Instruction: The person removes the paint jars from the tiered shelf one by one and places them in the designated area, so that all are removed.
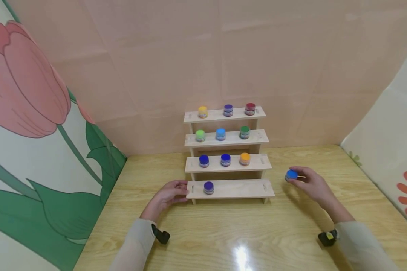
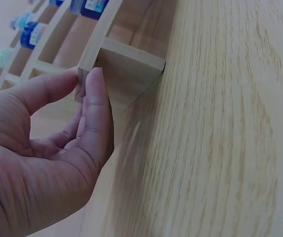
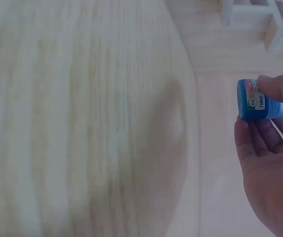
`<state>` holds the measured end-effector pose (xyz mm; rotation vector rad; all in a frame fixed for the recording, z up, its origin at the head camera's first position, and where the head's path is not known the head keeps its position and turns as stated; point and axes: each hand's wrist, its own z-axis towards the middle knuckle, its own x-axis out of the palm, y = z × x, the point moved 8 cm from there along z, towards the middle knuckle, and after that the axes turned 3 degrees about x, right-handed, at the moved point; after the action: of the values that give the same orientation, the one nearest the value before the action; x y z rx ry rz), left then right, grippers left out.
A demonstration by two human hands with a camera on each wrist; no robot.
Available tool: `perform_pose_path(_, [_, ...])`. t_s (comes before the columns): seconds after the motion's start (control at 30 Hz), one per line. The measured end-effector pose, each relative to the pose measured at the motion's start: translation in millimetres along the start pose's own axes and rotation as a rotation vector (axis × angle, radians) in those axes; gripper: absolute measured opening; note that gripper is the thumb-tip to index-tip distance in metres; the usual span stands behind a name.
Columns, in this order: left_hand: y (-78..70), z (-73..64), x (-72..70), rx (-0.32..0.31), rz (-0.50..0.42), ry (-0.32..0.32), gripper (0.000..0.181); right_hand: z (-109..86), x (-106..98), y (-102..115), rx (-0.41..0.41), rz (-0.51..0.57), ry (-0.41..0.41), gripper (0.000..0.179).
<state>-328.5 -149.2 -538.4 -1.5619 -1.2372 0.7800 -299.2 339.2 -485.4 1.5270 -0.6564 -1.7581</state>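
Observation:
A wooden tiered rack (image 1: 237, 189) with four steps stands on the table. My left hand (image 1: 171, 194) pinches the left end of its lowest step between thumb and fingers, as the left wrist view shows up close (image 2: 57, 143). On that step sits one purple-lidded paint jar (image 1: 208, 188), toward the left. To the right of the rack, my right hand (image 1: 310, 183) holds a blue paint jar (image 1: 291, 175) above the table. In the right wrist view the thumb and fingers grip this jar (image 3: 256, 100), whose label faces the camera.
Three jars stand on each upper step, among them an orange-lidded jar (image 1: 245, 159), a green-lidded jar (image 1: 244, 132) and a red-lidded jar (image 1: 250, 109). Behind the wooden table (image 1: 203, 233) hangs a pinkish backdrop (image 1: 149, 75). Flower-printed panels (image 1: 30, 86) flank both sides.

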Motion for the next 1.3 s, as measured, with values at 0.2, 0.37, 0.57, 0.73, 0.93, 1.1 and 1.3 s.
perform_pose_path(0.2, [-1.9,-1.8,2.4,0.001,-0.004,0.008,0.055,10.5,2,-13,0.06,-0.007,0.038,0.058])
perform_pose_path(0.37, [-2.5,-2.2,2.2,0.004,-0.011,0.005,0.055,22.9,6,-26,0.106,-0.023,0.072,0.061])
perform_pose_path(0.57, [-0.8,-2.1,0.6,0.01,-0.02,0.007,0.054,33.7,12,-41,0.157,-0.017,0.109,0.063])
perform_pose_path(0.73, [0.5,-0.3,0.7,0.012,-0.018,0.01,0.054,38.5,14,-46,0.177,-0.026,0.124,0.062])
perform_pose_path(0.93, [1.6,1.1,1.8,0.006,-0.004,0.007,0.054,39.9,16,-50,0.177,-0.057,0.132,0.063])
perform_pose_path(1.1, [0.3,0.8,2.7,0.0,0.005,-0.004,0.053,40.1,16,-49,0.182,-0.055,0.143,0.064])
perform_pose_path(1.3, [-1.5,-0.5,1.6,-0.002,0.008,-0.002,0.054,36.4,3,-28,0.13,-0.038,0.078,0.058])
